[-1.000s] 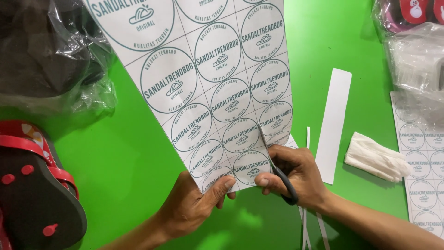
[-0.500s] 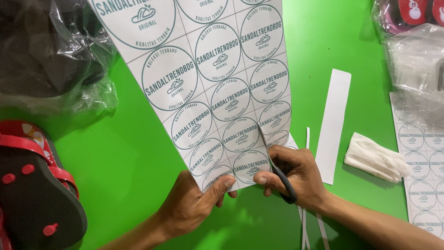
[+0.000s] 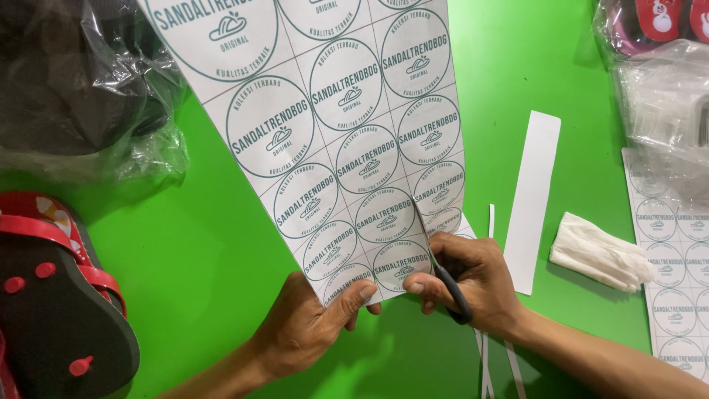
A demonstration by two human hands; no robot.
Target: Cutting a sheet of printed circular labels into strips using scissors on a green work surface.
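A white sheet of round printed stickers (image 3: 347, 140) is held up over a green table (image 3: 199, 251). My left hand (image 3: 314, 325) pinches the sheet's bottom edge, thumb on top of the lowest sticker. My right hand (image 3: 469, 277) grips black-handled scissors (image 3: 443, 270). Their blades reach up into the sheet between two columns of stickers, and a cut runs along the right-hand column.
A red and black sandal (image 3: 52, 295) lies at the left edge, with clear plastic bags (image 3: 81, 96) above it. A white paper strip (image 3: 533, 196), thin offcuts (image 3: 490, 355), a folded white cloth (image 3: 600, 253), another sticker sheet (image 3: 676, 281) and bagged sandals (image 3: 657, 44) sit at right.
The sheet has shifted slightly and the scissors have crept a little further up the cut line. Both hands stay in nearly the same place.
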